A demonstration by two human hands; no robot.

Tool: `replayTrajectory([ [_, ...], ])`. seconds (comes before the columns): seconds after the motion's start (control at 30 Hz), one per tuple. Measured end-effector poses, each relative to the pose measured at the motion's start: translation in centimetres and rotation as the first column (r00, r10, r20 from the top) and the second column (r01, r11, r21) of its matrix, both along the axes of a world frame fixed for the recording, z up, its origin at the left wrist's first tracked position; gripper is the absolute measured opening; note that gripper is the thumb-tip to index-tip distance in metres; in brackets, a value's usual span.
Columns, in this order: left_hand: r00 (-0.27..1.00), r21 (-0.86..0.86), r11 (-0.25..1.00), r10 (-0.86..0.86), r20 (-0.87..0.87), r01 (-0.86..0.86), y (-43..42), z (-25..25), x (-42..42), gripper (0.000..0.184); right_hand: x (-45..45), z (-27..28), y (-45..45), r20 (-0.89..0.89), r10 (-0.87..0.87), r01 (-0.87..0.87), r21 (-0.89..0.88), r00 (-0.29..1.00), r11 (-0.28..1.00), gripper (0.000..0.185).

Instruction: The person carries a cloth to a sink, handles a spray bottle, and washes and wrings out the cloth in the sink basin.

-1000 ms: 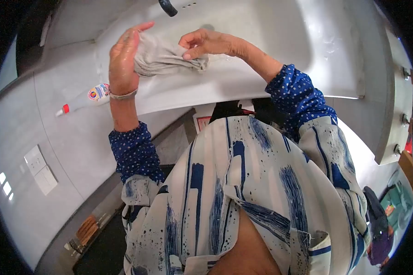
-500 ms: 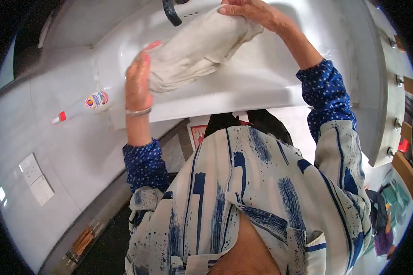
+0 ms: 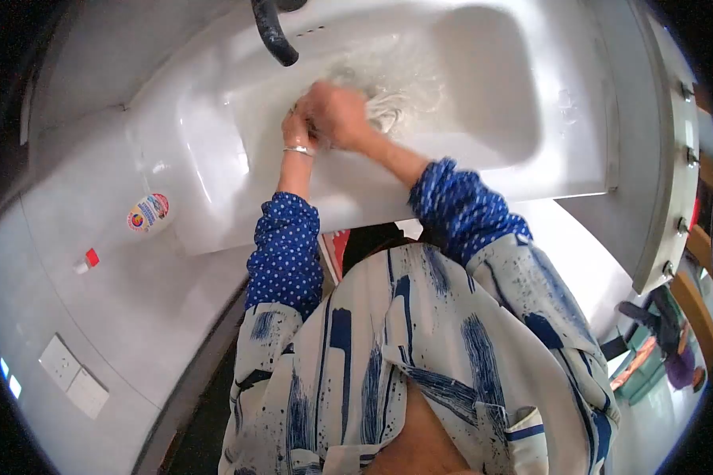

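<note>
Low in the white sink [image 3: 206, 158], my two hands are pressed close together over a wet white cloth [image 3: 387, 109]. My right hand [image 3: 337, 115] is closed in a fist on the cloth and blurred by motion. Against it, my left hand [image 3: 297, 133], with a bracelet at the wrist, has its fingers curled and partly hidden behind the right. A bunched end of cloth sticks out to the right of my right hand, into splashing water [image 3: 420, 79].
A black faucet [image 3: 276, 36] hangs over the sink's back edge, above my hands. A clear bottle with a red-banded cap and a round label [image 3: 148, 212] stands left of the sink. Wall sockets [image 3: 73, 376] are at lower left, a cabinet edge with knobs [image 3: 684, 226] at right.
The cloth, held stretched between both hands above the sink before, is now bunched down in the water. My right hand has moved left and down to meet my left hand.
</note>
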State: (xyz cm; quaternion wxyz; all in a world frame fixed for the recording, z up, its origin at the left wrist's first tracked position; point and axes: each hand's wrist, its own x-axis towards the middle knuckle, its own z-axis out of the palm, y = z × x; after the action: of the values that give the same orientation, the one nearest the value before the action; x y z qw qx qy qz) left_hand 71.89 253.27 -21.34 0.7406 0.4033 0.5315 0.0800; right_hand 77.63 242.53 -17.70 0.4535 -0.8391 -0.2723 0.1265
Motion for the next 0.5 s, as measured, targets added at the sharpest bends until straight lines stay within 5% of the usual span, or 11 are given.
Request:
replayTrajectory([
  [0.07, 0.826, 0.537, 0.716, -0.560, 0.063, 0.445, 1.8, -4.2, -1.8, 0.041, -1.8, 1.9, 1.4, -0.041, 0.042, -0.039, 0.067, 0.998, 0.997, 0.016],
  [0.13, 0.942, 0.149, 0.944, -0.314, 0.122, 0.295, -0.5, -0.5, 0.4, 0.037, -2.9, 0.8, 1.3, 0.071, 0.054, -0.064, 0.142, 0.996, 0.988, 0.015],
  [0.2, 0.997, -0.255, 0.965, -0.054, 0.059, 0.067, -3.4, 2.8, 2.4, 0.034, 3.1, -0.2, 1.0, -0.019, -0.053, 0.053, 0.019, 0.998, 0.998, 0.018],
  [0.23, 0.996, -0.257, 0.963, -0.070, 0.058, 0.083, -4.3, 3.7, 3.0, 0.034, 5.3, -0.6, 0.7, -0.087, -0.146, 0.136, -0.117, 0.985, 0.984, 0.022],
  [0.3, 0.986, -0.100, 0.982, -0.165, -0.021, 0.162, -5.3, 4.7, 3.4, 0.035, 5.3, -0.6, -0.5, -0.072, -0.162, 0.157, -0.068, 0.984, 0.985, 0.023],
  [0.37, 0.988, -0.143, 0.983, -0.101, 0.114, 0.117, -2.8, 2.1, 2.6, 0.034, 3.1, 1.6, -0.4, -0.123, -0.133, 0.132, -0.019, 0.983, 0.991, 0.024],
  [0.4, 0.712, -0.092, 0.959, -0.133, 0.689, 0.268, -3.0, 1.3, 1.1, 0.035, -0.2, 3.7, -0.4, 0.066, -0.167, 0.151, 0.190, 0.984, 0.970, 0.024],
  [0.47, 0.135, 0.052, 0.929, -0.108, 0.985, 0.365, -3.5, 1.6, 0.9, 0.036, -1.2, 4.5, -0.2, 0.250, -0.246, 0.132, 0.399, 0.937, 0.908, 0.025],
  [0.5, 0.533, -0.021, 0.946, -0.164, 0.830, 0.324, -3.7, 3.1, 1.9, 0.033, -0.1, 3.6, 0.0, 0.148, -0.147, 0.112, 0.221, 0.978, 0.969, 0.022],
])
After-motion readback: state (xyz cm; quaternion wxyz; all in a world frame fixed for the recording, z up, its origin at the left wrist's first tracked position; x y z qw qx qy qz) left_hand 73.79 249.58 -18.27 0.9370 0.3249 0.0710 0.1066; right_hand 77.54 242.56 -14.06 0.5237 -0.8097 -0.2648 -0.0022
